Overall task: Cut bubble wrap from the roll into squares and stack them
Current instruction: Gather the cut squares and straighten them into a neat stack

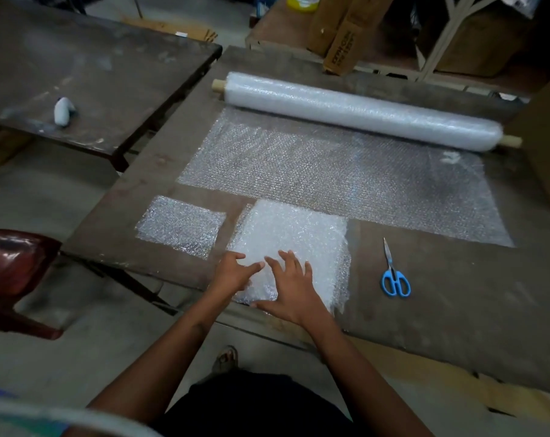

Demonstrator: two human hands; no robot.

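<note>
One head-worn wide-angle view looks forward and steeply down, close above the tabletop [456, 294] near edge beyond both forearms.

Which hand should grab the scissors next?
Probably the right hand: the scissors lie on its side of the stack, while the left hand sits farther away.
</note>
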